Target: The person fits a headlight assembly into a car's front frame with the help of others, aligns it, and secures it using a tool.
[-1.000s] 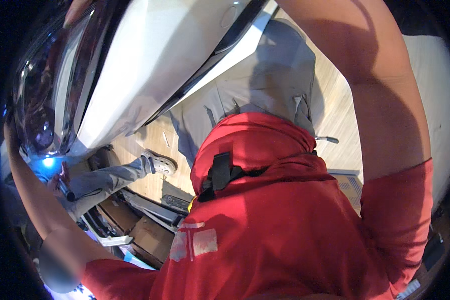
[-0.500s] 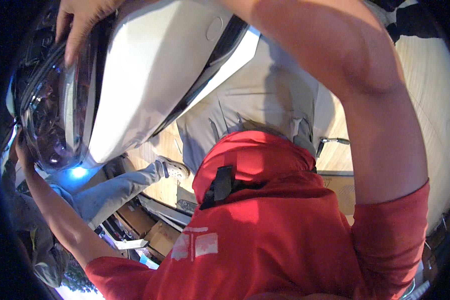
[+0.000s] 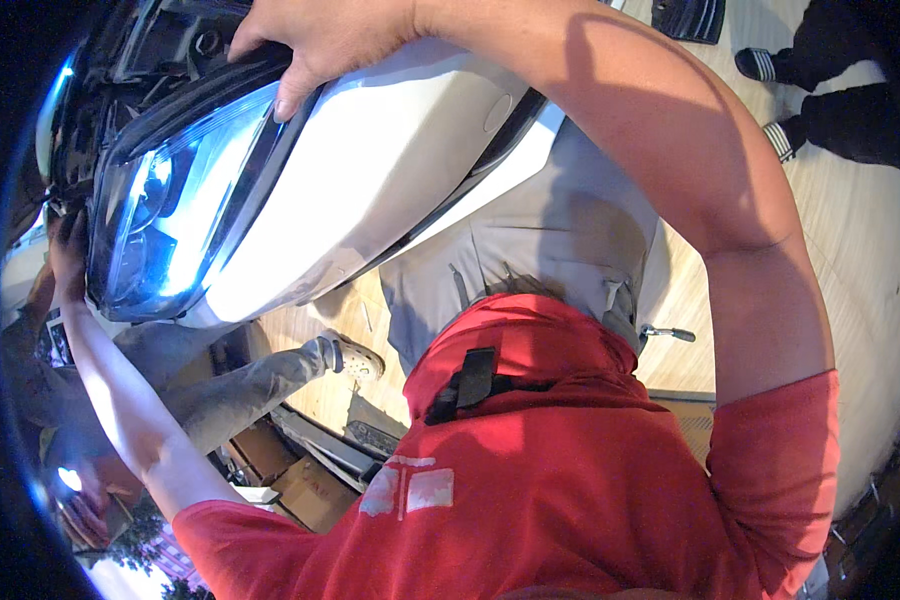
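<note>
The 2 hands are apart, the right hand [image 3: 325,38] spread over the top edge of the headlight [image 3: 185,200], the left hand [image 3: 68,255] at its far side, grip unclear, so uneven pressure could scrape the adjoining white panel [image 3: 370,150].

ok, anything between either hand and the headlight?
Nothing visible at the right hand: its thumb lies at the headlight's upper right edge, beside the white body panel. The left hand is at the far left edge, in shadow; contact there is unclear, but I see no obstruction.
</note>
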A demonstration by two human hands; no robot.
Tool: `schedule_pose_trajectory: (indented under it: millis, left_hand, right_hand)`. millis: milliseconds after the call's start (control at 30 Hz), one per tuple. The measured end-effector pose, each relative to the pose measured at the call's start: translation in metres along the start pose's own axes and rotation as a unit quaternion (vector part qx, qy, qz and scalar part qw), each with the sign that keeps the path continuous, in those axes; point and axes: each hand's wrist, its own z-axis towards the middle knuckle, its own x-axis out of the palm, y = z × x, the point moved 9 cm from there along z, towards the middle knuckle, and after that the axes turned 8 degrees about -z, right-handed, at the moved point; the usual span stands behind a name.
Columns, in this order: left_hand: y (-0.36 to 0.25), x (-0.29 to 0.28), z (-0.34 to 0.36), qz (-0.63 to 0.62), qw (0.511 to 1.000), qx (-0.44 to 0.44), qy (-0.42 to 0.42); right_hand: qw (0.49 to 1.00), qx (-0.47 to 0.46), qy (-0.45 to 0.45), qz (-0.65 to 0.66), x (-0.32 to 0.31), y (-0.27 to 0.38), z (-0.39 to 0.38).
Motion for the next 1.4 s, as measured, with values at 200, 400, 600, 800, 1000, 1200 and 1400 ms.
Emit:
schedule_pose_trajectory:
  millis: [200, 400, 600, 800, 1000, 1200, 1400]
  left_hand:
    - [0.011, -0.022, -0.012, 0.055, 0.997, -0.05, -0.013]
    - [0.027, -0.021, -0.007, 0.102, 0.993, -0.05, -0.01]
    - [0.002, -0.006, -0.016, 0.137, 0.987, 0.081, 0.0]
    - [-0.057, 0.002, -0.015, 0.008, 0.998, -0.054, -0.024]
    - [-0.069, -0.005, -0.029, 0.063, 0.992, -0.089, -0.056]
    - [-0.073, -0.001, -0.03, 0.079, 0.992, -0.083, -0.055]
    - [-0.047, -0.003, -0.035, 0.028, 0.993, -0.105, -0.043]
  right_hand:
    - [0.997, -0.007, -0.027, 0.076, -0.009, -0.001, 0.002]
    - [0.992, 0.021, 0.042, 0.115, -0.013, -0.013, 0.01]
    - [0.999, -0.034, 0.0, 0.016, -0.009, -0.004, 0.016]
    - [0.999, 0.026, 0.042, -0.015, -0.006, 0.003, 0.011]
    - [0.991, 0.05, 0.048, 0.116, -0.007, -0.006, 0.014]
    - [0.96, 0.058, -0.061, 0.268, -0.016, -0.034, 0.015]
    - [0.998, 0.038, -0.039, -0.019, -0.012, 0.0, 0.016]
